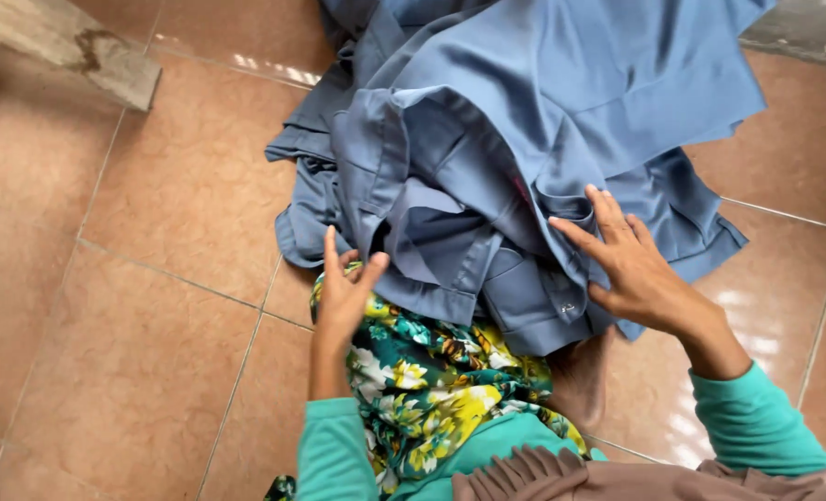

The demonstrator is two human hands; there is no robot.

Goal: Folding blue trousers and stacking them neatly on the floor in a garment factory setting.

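Left hand (pixel 343 297) sits at seven o'clock of the blue garment pile (pixel 524 148), fingers upright and spread wide, fingertips touching the folded hem at the pile's lower left edge. Right hand (pixel 628 264) lies flat at four o'clock of the pile, fingers spread wide and pressed on the cloth, gripping nothing. The pile fills the upper centre, crumpled in several layers, and rests on the orange tiled floor (pixel 144 306). A floral skirt (pixel 431 380) in green and yellow lies at six o'clock, partly under the pile's near edge, between the two teal sleeves (pixel 756 422). A bare foot (pixel 580 376) shows just below the pile's edge. A worn wooden plank (pixel 70 46) lies at ten o'clock, well apart from the pile.
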